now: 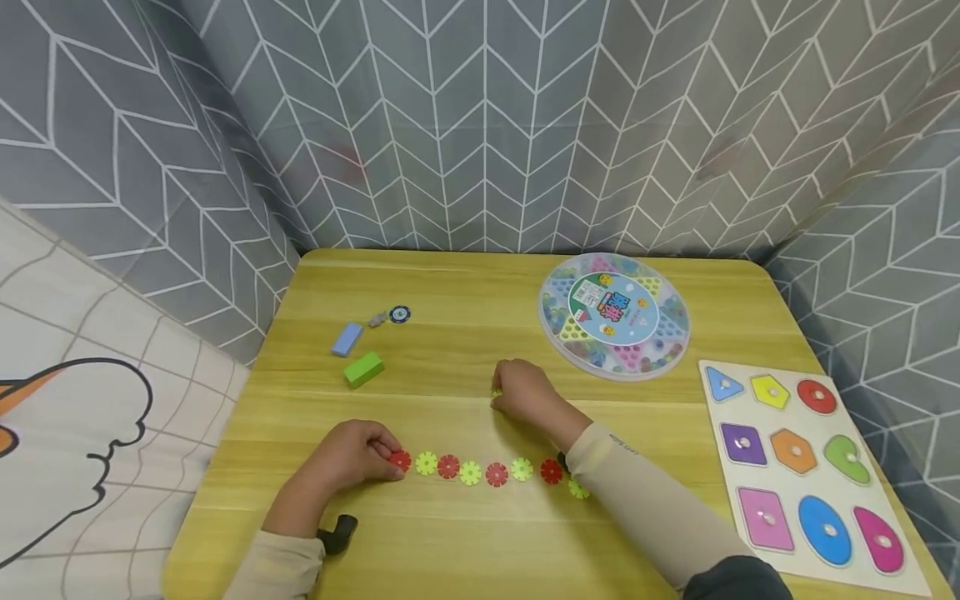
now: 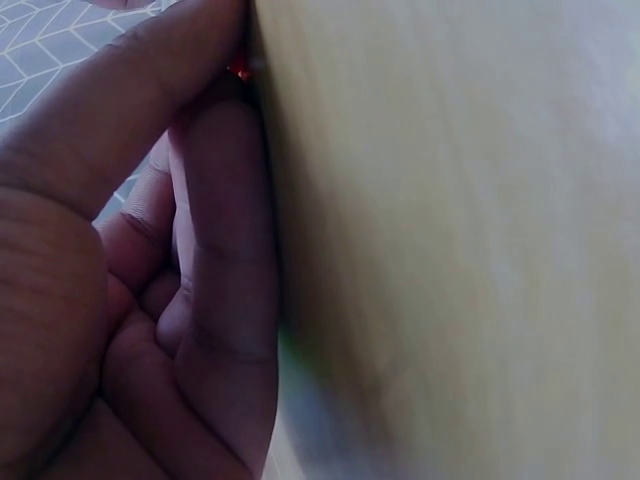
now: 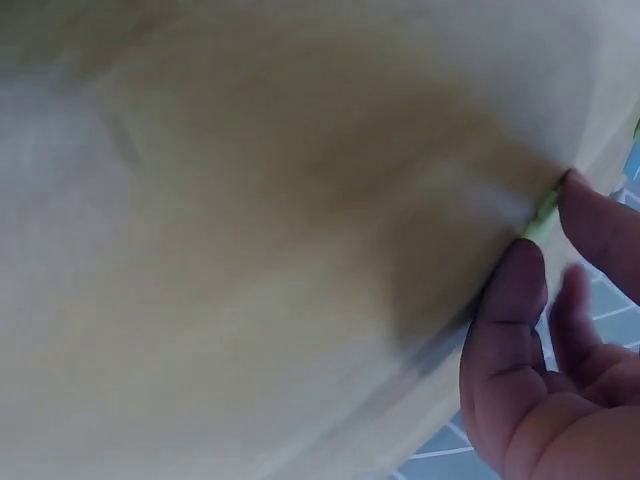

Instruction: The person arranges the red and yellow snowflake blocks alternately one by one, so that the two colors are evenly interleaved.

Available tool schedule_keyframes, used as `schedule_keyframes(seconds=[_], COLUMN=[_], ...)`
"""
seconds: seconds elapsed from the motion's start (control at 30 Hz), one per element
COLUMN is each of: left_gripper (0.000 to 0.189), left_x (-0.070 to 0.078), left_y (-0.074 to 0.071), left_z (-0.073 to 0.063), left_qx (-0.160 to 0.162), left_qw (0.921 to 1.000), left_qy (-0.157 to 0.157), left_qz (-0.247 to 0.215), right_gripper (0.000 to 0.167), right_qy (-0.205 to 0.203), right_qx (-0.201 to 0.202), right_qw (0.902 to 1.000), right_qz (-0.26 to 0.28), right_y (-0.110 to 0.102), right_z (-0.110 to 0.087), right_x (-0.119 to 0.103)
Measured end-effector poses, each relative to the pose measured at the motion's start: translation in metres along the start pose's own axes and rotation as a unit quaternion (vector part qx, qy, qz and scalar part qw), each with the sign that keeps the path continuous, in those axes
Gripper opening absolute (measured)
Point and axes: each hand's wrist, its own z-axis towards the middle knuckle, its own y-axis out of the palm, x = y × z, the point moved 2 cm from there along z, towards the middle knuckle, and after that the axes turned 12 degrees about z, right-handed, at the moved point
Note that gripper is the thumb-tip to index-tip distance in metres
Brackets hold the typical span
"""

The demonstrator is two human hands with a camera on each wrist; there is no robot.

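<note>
A row of small notched plastic discs, red and yellow-green by turns, runs across the table before me. At its left end my left hand [image 1: 352,454] pinches a red disc [image 1: 401,461] between thumb and index finger; a bit of red shows at the fingertips in the left wrist view. Beyond the row, my right hand [image 1: 523,393] holds a yellow-green disc [image 3: 543,217] by its edges between thumb and finger, low over the tabletop. My right sleeve partly covers the yellow-green disc [image 1: 578,489] at the row's right end.
The wooden table [image 1: 450,550] also bears a blue block [image 1: 347,339], a green block [image 1: 363,370], a small grey piece [image 1: 378,319] and a dark round chip [image 1: 400,314]. A round marble game board [image 1: 613,317] lies at the back right, a shape puzzle board [image 1: 806,417] at the right.
</note>
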Motion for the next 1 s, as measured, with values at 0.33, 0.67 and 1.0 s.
schedule_keyframes(seconds=[0.33,0.67,1.0], left_gripper=[0.031,0.031,0.031], left_x=[-0.002,0.000,0.000], left_y=[-0.002,-0.001,-0.001], left_z=[0.001,0.002,0.003], left_qx=[0.001,-0.003,-0.008], left_qw=[1.0000,0.9999,0.9999], left_qy=[0.003,0.002,-0.006], left_qz=[-0.005,-0.016,-0.012], right_gripper=[0.030,0.031,0.066], right_qy=[0.013,0.054,0.123], right_qx=[0.035,0.038,0.100], right_qw=[0.9924,0.9806,0.9660], right_qz=[0.118,0.184,0.205], right_y=[-0.002,-0.006,-0.019], right_z=[0.000,0.015,0.077], right_x=[0.008,0.016,-0.002])
